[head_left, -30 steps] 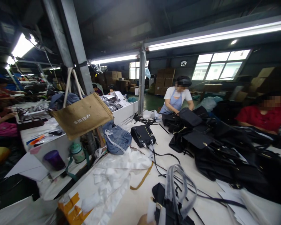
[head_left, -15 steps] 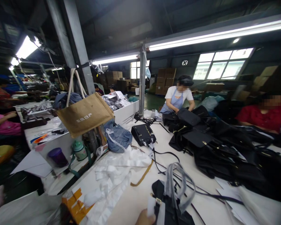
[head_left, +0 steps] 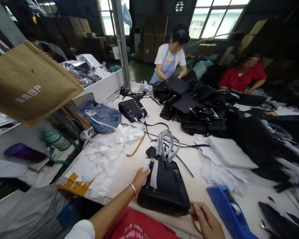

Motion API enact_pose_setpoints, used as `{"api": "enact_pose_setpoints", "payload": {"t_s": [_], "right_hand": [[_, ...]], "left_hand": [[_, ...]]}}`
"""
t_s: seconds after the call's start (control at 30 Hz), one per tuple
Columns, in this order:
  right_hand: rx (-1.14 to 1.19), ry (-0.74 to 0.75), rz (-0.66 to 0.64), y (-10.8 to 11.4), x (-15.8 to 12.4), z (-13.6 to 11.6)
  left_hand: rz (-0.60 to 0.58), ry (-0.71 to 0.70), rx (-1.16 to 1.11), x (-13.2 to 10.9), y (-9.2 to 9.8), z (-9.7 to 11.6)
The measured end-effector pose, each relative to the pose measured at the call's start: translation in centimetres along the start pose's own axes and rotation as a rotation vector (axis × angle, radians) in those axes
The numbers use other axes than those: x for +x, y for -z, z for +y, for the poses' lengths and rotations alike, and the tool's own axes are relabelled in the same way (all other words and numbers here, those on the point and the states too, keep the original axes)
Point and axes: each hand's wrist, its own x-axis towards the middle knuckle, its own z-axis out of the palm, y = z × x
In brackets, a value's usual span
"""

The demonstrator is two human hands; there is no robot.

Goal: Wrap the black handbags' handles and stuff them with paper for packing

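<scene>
A black handbag [head_left: 168, 189] with gold buckles lies on the table in front of me, its clear-wrapped handles [head_left: 165, 142] pointing away. My left hand [head_left: 141, 179] grips its left side, thumb over a white paper strip [head_left: 153, 174] by the buckled strap. At the lower right corner of the bag, the curled fingers of my right hand [head_left: 205, 219] pinch the edge. Right of the bag lies a blue tape dispenser [head_left: 229, 209].
White paper scraps [head_left: 104, 156] and a denim bag [head_left: 99, 116] lie to the left. Another black handbag [head_left: 132, 109] stands farther back, near a pile of black bags [head_left: 201, 106]. White sheets [head_left: 224, 159] lie to the right. Two co-workers sit or stand across the table.
The view has tilted down and turned right, bringing the whole handbag and my right hand into sight. My left hand stays on the left side of the bag.
</scene>
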Motion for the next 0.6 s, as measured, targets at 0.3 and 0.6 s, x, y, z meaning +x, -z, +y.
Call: {"api": "enact_pose_setpoints", "payload": {"t_s": [0.3, 0.6], "right_hand": [[0.479, 0.087, -0.311, -14.7, 10.2, -7.4], [0.517, 0.075, -0.243, -15.7, 9.1, -7.7]], "left_hand": [[-0.128, -0.037, 0.071, 0.5, 0.0, 1.8], [-0.113, -0.044, 0.087, 0.8, 0.7, 2.6]]}}
